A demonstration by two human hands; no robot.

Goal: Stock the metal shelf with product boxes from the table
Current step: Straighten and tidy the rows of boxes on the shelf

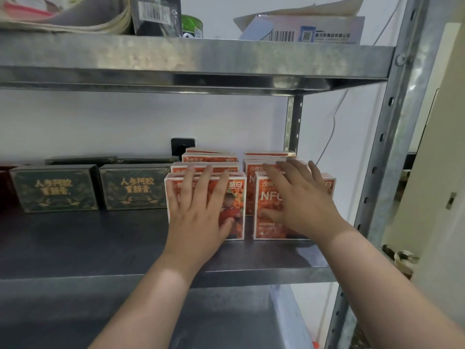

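Left hand [201, 210]: flat, fingers straight and spread, palm pressed on the face of the left front orange box [235, 197]; nothing is grasped
Right hand [299, 202]: flat likewise, fingers straight, palm laid on the face of the right front orange box [266, 229]; nothing is grasped
Left row [210, 157]: at least three more orange boxes stand upright directly behind the left palm, face to back, running away from it
Right row [269, 154]: several orange boxes stand behind the right palm in the same way; the count cannot be told, as the hand covers them
Gap between rows: narrow, lying between the two palms; the two front boxes stand just beside each other, apart
Metal shelf [100, 243]: dark deck under both wrists; bare deck extends forward of the palms and to the outside of the left hand
Green boxes [54, 188]: two at the front with more behind, well to the outside of the left hand, upright, faces forward
Upright post [392, 147]: to the outside of the right hand, near the right row
Upper shelf [176, 59]: above both hands, carrying a barcoded white carton [314, 28] and other packages
Table: not in view; stock waiting there cannot be told
Done, as judged: two orange rows are on the deck and both front boxes stand upright
Step in hand, as judged: squaring the front boxes and seating them back against their rows
Left, as judged: release of both palms; further boxes only if the table holds more; the deck forward of the palms would take them
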